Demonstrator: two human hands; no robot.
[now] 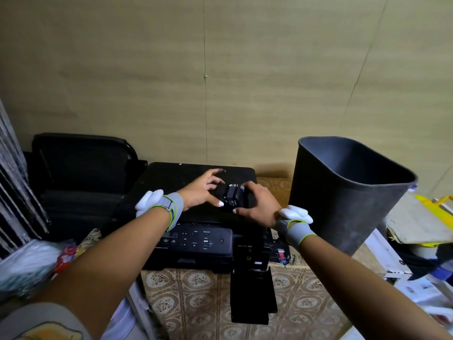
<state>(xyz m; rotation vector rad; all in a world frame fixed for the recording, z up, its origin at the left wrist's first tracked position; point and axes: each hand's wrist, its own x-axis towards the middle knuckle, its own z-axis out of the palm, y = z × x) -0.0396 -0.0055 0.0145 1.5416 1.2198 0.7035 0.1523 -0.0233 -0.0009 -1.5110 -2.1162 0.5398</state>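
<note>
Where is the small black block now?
Head view, centre: the small black block is held between the left hand and right hand over the black printer, left of the dark grey plastic bin.

Small black cartridge (231, 197), seemingly labelled, atop printer (171, 177).

A tall bin (348, 192) blocks the right hand's (259, 204) outer side.

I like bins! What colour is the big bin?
Dark grey; the bin shows best in the head view.
</note>
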